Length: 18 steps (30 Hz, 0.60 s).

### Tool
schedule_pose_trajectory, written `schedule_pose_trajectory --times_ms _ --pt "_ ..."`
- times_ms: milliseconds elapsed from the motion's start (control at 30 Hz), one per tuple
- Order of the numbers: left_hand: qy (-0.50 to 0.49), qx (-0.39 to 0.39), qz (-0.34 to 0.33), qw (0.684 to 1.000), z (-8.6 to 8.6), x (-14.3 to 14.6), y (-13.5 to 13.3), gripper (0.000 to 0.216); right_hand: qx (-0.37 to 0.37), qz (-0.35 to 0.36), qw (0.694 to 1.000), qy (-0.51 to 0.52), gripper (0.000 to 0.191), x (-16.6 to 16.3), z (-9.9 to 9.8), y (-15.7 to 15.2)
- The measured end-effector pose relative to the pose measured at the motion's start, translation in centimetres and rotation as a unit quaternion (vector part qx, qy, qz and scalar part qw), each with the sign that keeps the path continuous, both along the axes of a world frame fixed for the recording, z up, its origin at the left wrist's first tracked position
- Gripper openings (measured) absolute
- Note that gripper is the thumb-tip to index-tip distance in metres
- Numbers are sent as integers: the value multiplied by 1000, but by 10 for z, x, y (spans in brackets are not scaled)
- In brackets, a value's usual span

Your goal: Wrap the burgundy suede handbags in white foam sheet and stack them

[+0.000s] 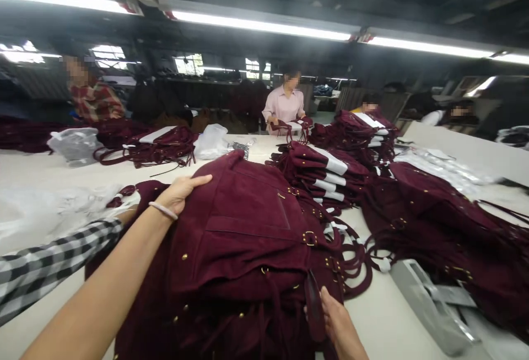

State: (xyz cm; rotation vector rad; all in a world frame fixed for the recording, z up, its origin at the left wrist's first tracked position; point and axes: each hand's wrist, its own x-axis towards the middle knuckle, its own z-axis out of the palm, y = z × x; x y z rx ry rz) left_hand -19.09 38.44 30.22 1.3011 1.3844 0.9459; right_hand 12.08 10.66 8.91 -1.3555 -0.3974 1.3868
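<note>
A burgundy suede bag [248, 200] with brass studs, a buckle and a zipped pocket lies in front of me on other bags of the same colour. At its upper left edge, my left hand [177, 194] grips the cloth, thumb on top and the other fingers mostly hidden. My right hand [339, 321] is at the lower right side, closed on a dark strap [315, 305] of the bag; part of it is cut off by the frame's bottom edge. Looped handles [359, 272] stick out to the right.
A co-worker's checked sleeve [61, 261] reaches in from the left, near plastic wrap [49, 205]. Stacked burgundy bags with white bands [330, 164] stand beyond. A grey tape dispenser [433, 305] sits at right. Across the white table [25, 170] is a person in pink [284, 105].
</note>
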Motion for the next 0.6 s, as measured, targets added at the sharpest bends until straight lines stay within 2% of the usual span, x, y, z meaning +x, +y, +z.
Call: schedule_pose_trajectory --times_ms 67,167,200,267,333,400,467,533,600 --pt "-154 28 7 988 30 23 -19 41 6 -18 997 78 63 -6 18 1" --pt "-233 97 3 968 63 62 -57 40 48 -54 986 153 43 -1 34 7" --pt "-244 118 3 962 70 73 -70 40 74 -64 982 164 40 7 40 9" --pt "-268 155 15 951 79 90 -96 41 132 -80 974 164 45 35 55 9" --pt "-296 188 52 935 82 103 -124 41 181 -92 970 134 50 77 79 8" --pt "-318 204 113 919 76 113 -159 43 214 -106 968 73 49 125 109 7" --pt "-322 181 183 911 56 125 -199 47 208 -107 972 9 48 171 134 10" --pt "-318 97 233 914 21 138 -242 54 176 -101 979 -31 49 210 142 16" --pt "-306 -59 246 918 -26 150 -281 63 128 -110 982 -85 46 236 126 21"
